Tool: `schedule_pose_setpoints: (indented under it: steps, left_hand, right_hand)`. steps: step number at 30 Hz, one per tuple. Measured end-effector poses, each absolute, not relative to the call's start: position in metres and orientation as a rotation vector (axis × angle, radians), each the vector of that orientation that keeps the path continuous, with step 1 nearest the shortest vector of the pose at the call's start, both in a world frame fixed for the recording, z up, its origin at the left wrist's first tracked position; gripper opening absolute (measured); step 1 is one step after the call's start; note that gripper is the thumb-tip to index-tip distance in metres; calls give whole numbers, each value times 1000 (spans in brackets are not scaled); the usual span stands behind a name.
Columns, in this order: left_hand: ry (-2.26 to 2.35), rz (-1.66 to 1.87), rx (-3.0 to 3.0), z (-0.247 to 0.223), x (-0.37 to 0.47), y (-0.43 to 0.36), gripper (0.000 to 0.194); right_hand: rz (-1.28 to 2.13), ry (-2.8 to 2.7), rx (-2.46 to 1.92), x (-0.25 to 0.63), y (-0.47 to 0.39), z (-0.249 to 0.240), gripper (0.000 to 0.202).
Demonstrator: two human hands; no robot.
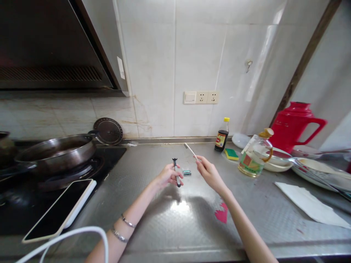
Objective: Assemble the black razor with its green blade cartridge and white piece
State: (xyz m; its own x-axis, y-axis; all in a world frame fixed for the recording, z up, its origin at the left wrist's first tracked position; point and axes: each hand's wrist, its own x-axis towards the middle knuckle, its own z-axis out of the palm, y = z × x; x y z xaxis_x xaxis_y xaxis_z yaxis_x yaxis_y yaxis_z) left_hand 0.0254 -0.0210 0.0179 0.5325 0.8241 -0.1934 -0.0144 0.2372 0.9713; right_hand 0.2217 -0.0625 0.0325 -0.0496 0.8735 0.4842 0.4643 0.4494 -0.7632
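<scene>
My left hand (166, 175) is closed around a grey and black razor handle (177, 176), which stands nearly upright with its bare forked tip pointing up. Just right of those fingers, a small teal and silver piece that looks like a razor head (187, 172) lies on the steel counter. In my right hand (208, 172) is a thin white toothbrush (191, 151), pinched near its lower end. Its darker bristle end points up and left, away from the razor handle. The two hands are apart.
On the left, a steel pan (59, 151) sits on the black stove, with a phone (59, 210) and white cable (90, 229) nearer me. To the right are a sauce bottle (221, 138), sponge (231, 154), oil jug (251, 160), red thermos (290, 126), plates and paper (309, 202).
</scene>
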Motion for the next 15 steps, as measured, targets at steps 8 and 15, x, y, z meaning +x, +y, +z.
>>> schedule_pose_setpoints:
  steps: [8, 15]
  left_hand:
    - [881, 668, 967, 15, 23, -17, 29]
    - [843, 612, 886, 12, 23, -16, 25]
  right_hand:
    - [370, -1998, -1137, 225, -3, 9, 30]
    - [237, -2142, -1134, 231, -5, -5, 33]
